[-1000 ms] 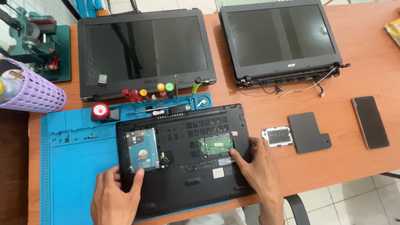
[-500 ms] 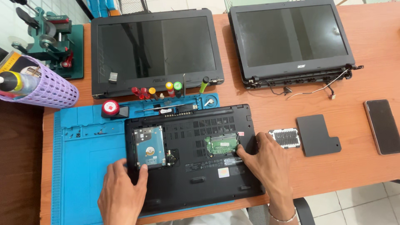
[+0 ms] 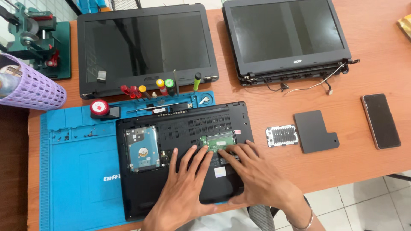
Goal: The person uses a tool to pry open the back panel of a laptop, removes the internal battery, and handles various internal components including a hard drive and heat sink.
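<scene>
In the head view, a matte black laptop base [image 3: 184,158] lies bottom-up on a blue rubbery mat [image 3: 77,171]. The left hand [image 3: 184,188] and right hand [image 3: 257,179] rest flat, fingers spread and holding nothing, their tips meeting at the green memory module [image 3: 216,140] (a small rectangle). A silvery hard drive [image 3: 142,148] with a pale label sits just left.

Both hands cover lower half of green memory module [image 3: 219,140]. Purple basket [image 3: 30,87] cut off at 9 o'clock edge. Yellow object [image 3: 405,25] clipped at 2 o'clock, kind unclear.
</scene>
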